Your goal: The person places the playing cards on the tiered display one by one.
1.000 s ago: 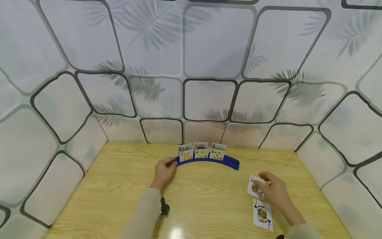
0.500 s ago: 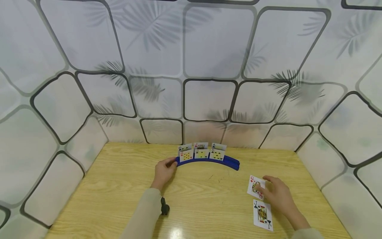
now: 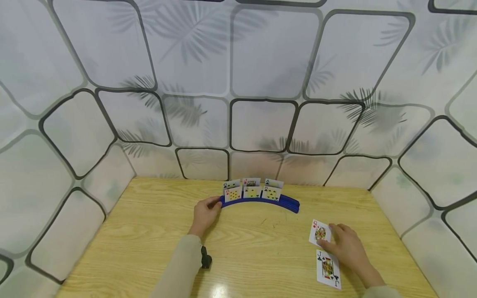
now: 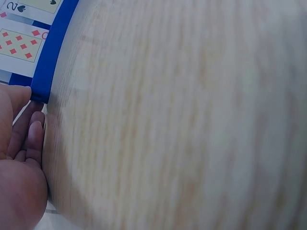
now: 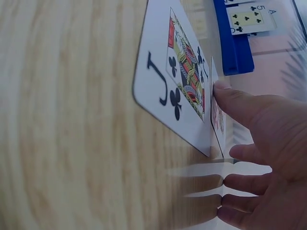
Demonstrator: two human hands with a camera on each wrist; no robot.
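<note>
At the far middle of the table a curved blue card holder [image 3: 289, 202] holds two rows of upright playing cards. My left hand [image 3: 205, 215] pinches its left end, thumb on top, as the left wrist view shows beside a diamond card [image 4: 18, 44]. Over to the right, a queen of diamonds [image 3: 319, 232] lies face up. My right hand [image 3: 348, 249] rests at its right side, thumb [image 5: 229, 96] touching the card and the other fingers on the tabletop. Just nearer lies a jack of clubs [image 3: 327, 269], flat and face up.
The light wooden table [image 3: 253, 256] meets a patterned fabric wall [image 3: 261, 124] at the back and sides. In the holder's front row stand a two of spades [image 4: 36, 8] and a five of clubs [image 5: 247, 20]. A black wrist device [image 3: 205, 257] sits by the left sleeve.
My right hand has slid right and slightly nearer, from over the queen to its right edge, uncovering most of its face. My left hand and the card holder stay put.
</note>
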